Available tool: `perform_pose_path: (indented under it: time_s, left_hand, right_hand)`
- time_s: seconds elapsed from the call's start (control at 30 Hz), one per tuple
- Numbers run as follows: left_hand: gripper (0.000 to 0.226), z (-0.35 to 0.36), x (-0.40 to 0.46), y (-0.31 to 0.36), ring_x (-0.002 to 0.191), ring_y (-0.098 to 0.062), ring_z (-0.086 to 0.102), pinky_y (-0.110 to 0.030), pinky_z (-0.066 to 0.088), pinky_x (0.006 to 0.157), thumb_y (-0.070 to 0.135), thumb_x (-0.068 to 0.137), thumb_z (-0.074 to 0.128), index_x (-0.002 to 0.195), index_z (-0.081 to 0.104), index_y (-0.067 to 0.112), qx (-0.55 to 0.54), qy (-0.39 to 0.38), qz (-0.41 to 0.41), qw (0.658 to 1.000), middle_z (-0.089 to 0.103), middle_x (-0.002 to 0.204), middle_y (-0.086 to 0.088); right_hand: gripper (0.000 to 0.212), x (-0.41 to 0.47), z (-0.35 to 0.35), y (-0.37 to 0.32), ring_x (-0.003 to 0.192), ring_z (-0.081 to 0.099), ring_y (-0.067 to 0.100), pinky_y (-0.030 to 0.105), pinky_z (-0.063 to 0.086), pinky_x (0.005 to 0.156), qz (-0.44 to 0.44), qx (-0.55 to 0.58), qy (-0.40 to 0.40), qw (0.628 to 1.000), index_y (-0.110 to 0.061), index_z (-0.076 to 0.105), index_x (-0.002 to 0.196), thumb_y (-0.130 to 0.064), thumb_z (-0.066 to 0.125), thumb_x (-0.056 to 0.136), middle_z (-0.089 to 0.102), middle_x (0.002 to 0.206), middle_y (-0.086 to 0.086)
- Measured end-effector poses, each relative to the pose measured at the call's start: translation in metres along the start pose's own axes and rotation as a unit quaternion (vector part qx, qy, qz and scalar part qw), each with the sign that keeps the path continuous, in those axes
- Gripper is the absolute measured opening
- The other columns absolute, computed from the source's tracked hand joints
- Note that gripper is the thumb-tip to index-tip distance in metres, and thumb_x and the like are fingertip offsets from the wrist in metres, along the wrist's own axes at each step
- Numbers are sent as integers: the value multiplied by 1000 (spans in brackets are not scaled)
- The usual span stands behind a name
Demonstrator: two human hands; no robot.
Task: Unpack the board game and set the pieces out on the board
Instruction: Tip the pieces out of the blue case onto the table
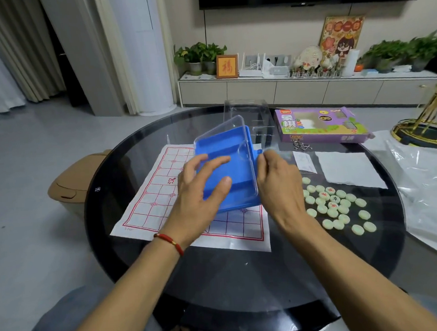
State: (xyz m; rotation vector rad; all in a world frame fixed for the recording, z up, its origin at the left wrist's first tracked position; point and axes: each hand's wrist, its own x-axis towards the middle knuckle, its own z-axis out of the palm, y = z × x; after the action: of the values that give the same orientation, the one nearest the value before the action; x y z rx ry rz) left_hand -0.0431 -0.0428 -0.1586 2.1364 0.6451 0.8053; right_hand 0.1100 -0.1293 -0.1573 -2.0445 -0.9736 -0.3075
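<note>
A blue plastic tray (234, 149) with a clear lid is held tilted above the paper board (159, 184), which has a red grid and lies on the round black glass table (219, 280). My left hand (201, 189) holds the tray's left side, its thumb and fingers spread over the lid. My right hand (277, 179) pinches the tray's right edge near a small blue tab. Several pale green round pieces (337, 204), some with red or dark characters, lie scattered on the table right of the board.
A purple game box (320, 126) lies at the table's far right. A clear plastic container (247, 112) stands behind the tray. White paper (350, 170), a plastic sheet (428, 185) and a gold wire stand (427, 127) lie to the right.
</note>
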Motion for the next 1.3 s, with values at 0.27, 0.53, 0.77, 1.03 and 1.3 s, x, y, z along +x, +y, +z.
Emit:
perform_pose_path:
  time_s: [0.27, 0.53, 0.77, 1.03, 1.3]
  left_hand:
    - [56, -3, 6, -13, 113, -29, 67, -54, 59, 87, 28, 80, 82, 131, 59, 20, -333, 15, -218, 917, 70, 123, -2]
    - [55, -15, 4, -14, 115, -29, 66, -54, 54, 96, 18, 83, 79, 133, 58, 21, -345, 2, -185, 920, 69, 125, -4]
    - [66, -26, 2, -16, 117, -26, 65, -49, 55, 96, 18, 77, 85, 136, 55, 22, -310, -19, -136, 941, 67, 128, -2]
    - [71, -19, -2, -16, 117, -21, 63, -48, 57, 92, 34, 72, 84, 135, 52, 31, -230, 14, -111, 967, 65, 128, 6]
    - [68, -24, -4, -21, 115, -21, 64, -47, 57, 92, 26, 77, 86, 136, 52, 33, -218, 21, -131, 967, 65, 127, 7]
  right_hand:
    - [41, 7, -12, -6, 68, 65, 20, 34, 53, 56, 108, 278, -85, 951, -5, 67, 87, -33, 43, 105, 70, 76, 8]
    - [46, 8, -21, -6, 86, 70, 24, 34, 61, 71, 228, 499, -265, 793, -6, 65, 124, -44, 56, 99, 73, 99, 11]
    - [32, 10, -28, -1, 104, 73, 31, 39, 60, 82, 209, 520, -310, 768, -5, 69, 120, -28, 54, 104, 73, 120, 13]
    - [32, 6, -24, -1, 86, 76, 22, 37, 61, 79, 184, 457, -279, 825, 2, 70, 111, -25, 55, 104, 78, 97, 5]
    - [31, 5, -11, -5, 79, 76, 20, 42, 62, 80, 210, 428, -269, 837, 5, 70, 111, -23, 60, 102, 78, 95, 6]
